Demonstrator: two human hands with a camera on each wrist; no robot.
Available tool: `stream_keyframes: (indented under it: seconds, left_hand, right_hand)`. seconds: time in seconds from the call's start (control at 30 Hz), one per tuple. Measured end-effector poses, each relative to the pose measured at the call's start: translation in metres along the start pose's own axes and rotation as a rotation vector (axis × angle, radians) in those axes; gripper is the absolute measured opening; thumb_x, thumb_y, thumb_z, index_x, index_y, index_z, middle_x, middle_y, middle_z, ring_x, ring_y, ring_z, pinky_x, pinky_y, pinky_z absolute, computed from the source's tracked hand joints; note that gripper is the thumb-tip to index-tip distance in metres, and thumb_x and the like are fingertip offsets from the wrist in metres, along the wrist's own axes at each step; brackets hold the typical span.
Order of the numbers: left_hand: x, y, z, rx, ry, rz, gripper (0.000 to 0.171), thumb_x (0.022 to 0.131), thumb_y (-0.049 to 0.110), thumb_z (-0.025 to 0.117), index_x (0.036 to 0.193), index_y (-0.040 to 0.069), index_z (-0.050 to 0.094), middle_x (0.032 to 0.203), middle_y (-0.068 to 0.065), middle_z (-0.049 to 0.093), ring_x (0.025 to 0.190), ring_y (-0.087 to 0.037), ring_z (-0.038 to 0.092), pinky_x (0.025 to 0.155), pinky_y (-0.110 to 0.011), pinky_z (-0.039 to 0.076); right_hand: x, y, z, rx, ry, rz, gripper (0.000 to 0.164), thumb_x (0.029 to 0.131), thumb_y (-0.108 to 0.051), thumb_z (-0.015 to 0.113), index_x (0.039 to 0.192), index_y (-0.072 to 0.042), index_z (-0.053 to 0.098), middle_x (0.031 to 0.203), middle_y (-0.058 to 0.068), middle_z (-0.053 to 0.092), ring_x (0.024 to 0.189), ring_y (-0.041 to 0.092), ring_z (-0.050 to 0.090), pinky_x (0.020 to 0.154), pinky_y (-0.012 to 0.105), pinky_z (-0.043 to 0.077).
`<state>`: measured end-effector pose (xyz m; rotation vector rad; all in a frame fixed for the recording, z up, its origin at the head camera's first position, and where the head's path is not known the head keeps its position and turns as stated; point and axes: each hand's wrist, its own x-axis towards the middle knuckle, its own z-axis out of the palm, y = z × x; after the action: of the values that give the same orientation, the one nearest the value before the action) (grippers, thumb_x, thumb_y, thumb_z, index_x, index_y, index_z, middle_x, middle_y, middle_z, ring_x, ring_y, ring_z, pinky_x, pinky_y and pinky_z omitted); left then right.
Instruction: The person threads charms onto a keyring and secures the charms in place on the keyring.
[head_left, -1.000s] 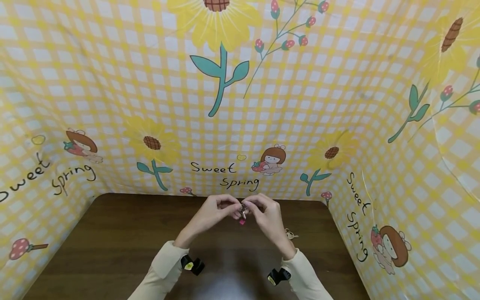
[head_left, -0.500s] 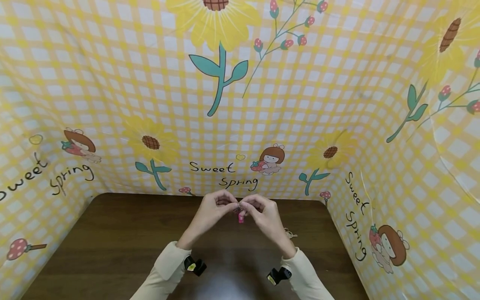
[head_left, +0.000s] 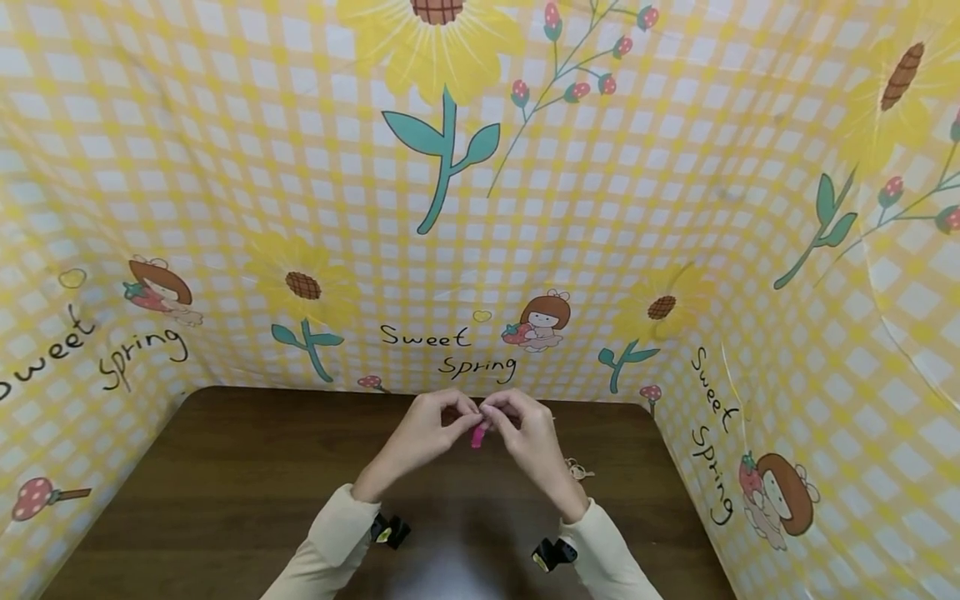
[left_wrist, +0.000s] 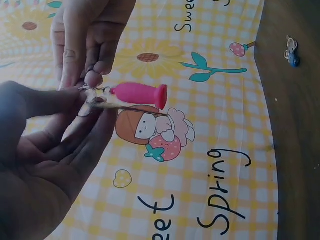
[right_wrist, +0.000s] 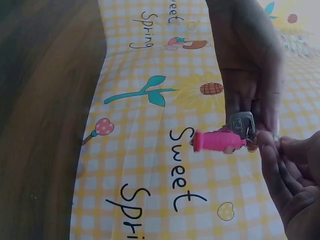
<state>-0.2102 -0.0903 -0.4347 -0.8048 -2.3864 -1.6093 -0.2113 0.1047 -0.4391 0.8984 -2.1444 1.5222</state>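
Both hands meet above the back of the table. My left hand [head_left: 423, 427] and my right hand [head_left: 531, 429] pinch a small metal keyring [right_wrist: 277, 138] between thumbs and fingers. A pink bottle-shaped charm [left_wrist: 140, 95] hangs from it, and in the head view it dangles just below the fingertips [head_left: 474, 419]. The right wrist view shows a silver key [right_wrist: 241, 124] beside the charm, face on; in the left wrist view a key [left_wrist: 135, 108] appears nearly edge-on. Fingers cover much of the ring.
A second bunch of keys [head_left: 579, 470] lies on the dark wooden table [head_left: 247, 483], right of my right wrist; a blue piece [left_wrist: 294, 61] shows on it in the left wrist view. A yellow checked cloth [head_left: 420, 275] walls the back and both sides.
The hands have stayed nearly in place, working at the keyring. The pink charm has swung slightly left, and the key seen hanging earlier is now hidden in the head view.
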Motion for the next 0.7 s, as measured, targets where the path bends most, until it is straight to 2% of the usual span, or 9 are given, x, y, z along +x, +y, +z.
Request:
stream_keyframes:
  seconds: [0.13, 0.3, 0.43, 0.6, 0.7]
  left_hand:
    - [0.0001, 0.0028, 0.0011, -0.008, -0.018, 0.001, 0.003, 0.098, 0.008, 0.077, 0.095, 0.008, 0.075, 0.097, -0.002, 0.071, 0.089, -0.018, 0.071, 0.08, -0.028, 0.061]
    - [-0.0005, 0.003, 0.0036, 0.037, 0.01, 0.022, 0.008, 0.095, 0.006, 0.079, 0.096, 0.007, 0.072, 0.095, -0.002, 0.068, 0.084, -0.014, 0.069, 0.075, -0.027, 0.06]
    - [-0.0012, 0.0026, 0.003, 0.074, 0.019, 0.047, 0.01, 0.096, 0.002, 0.078, 0.092, 0.008, 0.071, 0.093, 0.0, 0.067, 0.083, -0.013, 0.068, 0.075, -0.028, 0.059]
    - [-0.0013, 0.0032, 0.0008, 0.124, 0.027, 0.105, 0.012, 0.097, 0.001, 0.075, 0.089, 0.01, 0.072, 0.094, 0.002, 0.068, 0.087, -0.014, 0.066, 0.078, -0.03, 0.057]
    - [-0.0024, 0.003, -0.0002, 0.111, 0.047, 0.13, 0.012, 0.097, 0.0, 0.075, 0.09, 0.009, 0.072, 0.095, 0.001, 0.067, 0.085, -0.015, 0.066, 0.076, -0.03, 0.057]
  right_hand:
    - [-0.0006, -0.0003, -0.0003, -0.017, 0.031, 0.024, 0.005, 0.1, -0.002, 0.071, 0.098, -0.003, 0.075, 0.09, 0.005, 0.075, 0.074, 0.02, 0.074, 0.064, 0.027, 0.06]
    - [0.0001, -0.0017, -0.0001, -0.015, 0.025, 0.051, 0.006, 0.098, 0.002, 0.073, 0.097, -0.002, 0.076, 0.089, 0.006, 0.077, 0.077, 0.022, 0.074, 0.068, 0.025, 0.06]
    - [-0.0006, -0.0006, 0.0017, -0.054, 0.008, 0.027, 0.01, 0.097, 0.005, 0.073, 0.099, -0.004, 0.077, 0.092, 0.006, 0.077, 0.08, 0.021, 0.074, 0.07, 0.026, 0.06]
    - [-0.0018, 0.0017, 0.0031, -0.101, 0.022, -0.015, 0.005, 0.1, -0.001, 0.072, 0.099, -0.005, 0.075, 0.092, 0.003, 0.073, 0.079, 0.018, 0.072, 0.069, 0.026, 0.059]
    - [-0.0009, 0.0017, 0.0028, -0.142, 0.023, -0.041, 0.006, 0.1, -0.001, 0.072, 0.099, -0.007, 0.073, 0.092, 0.0, 0.071, 0.078, 0.015, 0.069, 0.069, 0.026, 0.058]
